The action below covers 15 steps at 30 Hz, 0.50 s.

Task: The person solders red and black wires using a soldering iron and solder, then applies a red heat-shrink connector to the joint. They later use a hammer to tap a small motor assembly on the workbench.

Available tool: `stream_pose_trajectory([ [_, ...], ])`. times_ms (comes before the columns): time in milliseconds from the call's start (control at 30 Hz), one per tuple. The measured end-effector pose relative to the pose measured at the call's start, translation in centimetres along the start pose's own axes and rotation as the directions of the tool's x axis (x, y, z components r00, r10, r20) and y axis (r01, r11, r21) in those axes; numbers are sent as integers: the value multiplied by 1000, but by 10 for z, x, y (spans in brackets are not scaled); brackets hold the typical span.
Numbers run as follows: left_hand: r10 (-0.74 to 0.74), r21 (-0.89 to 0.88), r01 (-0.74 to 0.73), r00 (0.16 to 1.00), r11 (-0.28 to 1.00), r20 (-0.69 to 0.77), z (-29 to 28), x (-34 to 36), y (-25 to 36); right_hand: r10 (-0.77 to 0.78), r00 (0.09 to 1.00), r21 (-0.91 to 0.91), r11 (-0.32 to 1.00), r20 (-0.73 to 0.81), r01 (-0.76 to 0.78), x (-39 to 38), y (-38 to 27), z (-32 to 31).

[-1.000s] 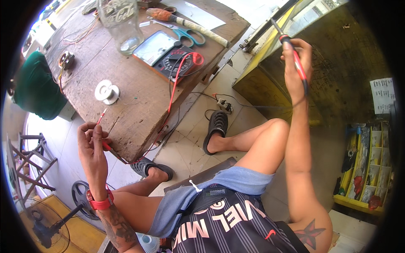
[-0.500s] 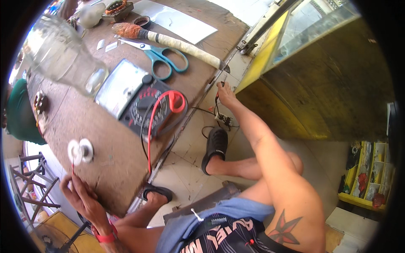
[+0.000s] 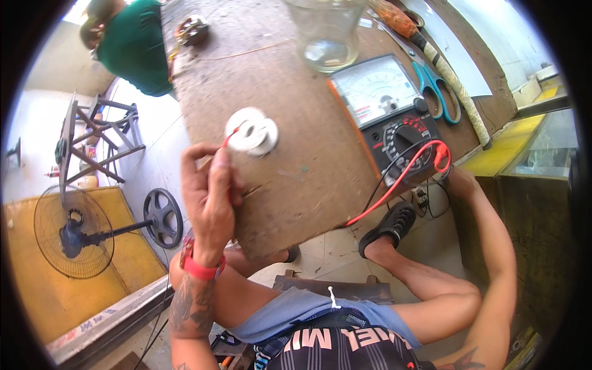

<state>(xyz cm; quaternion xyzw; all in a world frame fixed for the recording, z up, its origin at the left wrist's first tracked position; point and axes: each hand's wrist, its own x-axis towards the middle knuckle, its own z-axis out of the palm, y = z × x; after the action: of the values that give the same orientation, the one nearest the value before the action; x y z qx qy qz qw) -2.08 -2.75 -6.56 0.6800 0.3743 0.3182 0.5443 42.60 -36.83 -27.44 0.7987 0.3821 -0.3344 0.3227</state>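
My left hand (image 3: 213, 185) is above the near left part of the wooden table (image 3: 296, 203), fingers pinched round a thin red piece (image 3: 230, 137). The red tip reaches a white spool (image 3: 264, 143) lying on the tabletop. Beyond the near right edge, my right hand (image 3: 464, 184) is down by a black cord (image 3: 439, 213) and a socket block (image 3: 421, 200). Its fingers look closed on the cord but are partly hidden. Between my hands lies an analog multimeter (image 3: 401, 126), with a red lead (image 3: 394, 196) and a black lead running over the table edge.
A glass jar (image 3: 327, 46), teal scissors (image 3: 439, 92) and a taped stick (image 3: 459, 92) lie past the meter. A small wound coil part (image 3: 192, 29) sits at the far left, near a person in green (image 3: 137, 49). A fan (image 3: 74, 231) stands left; a yellow cabinet (image 3: 524, 216) right.
The view has swung left, so the table and meter appear further right. My left hand stays by the spool with the red piece. My right hand now shows partly behind the table edge.
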Motion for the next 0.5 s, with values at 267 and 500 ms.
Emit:
stream_pose_trajectory([
  [267, 6, -393, 103, 964, 914, 265, -16, -17, 28, -563, 617, 331, 532, -550, 780, -292, -126, -145],
  [500, 72, -699, 347, 867, 625, 494, 4, -35, 40, -154, 575, 556, 155, -803, 817, -322, -290, -153],
])
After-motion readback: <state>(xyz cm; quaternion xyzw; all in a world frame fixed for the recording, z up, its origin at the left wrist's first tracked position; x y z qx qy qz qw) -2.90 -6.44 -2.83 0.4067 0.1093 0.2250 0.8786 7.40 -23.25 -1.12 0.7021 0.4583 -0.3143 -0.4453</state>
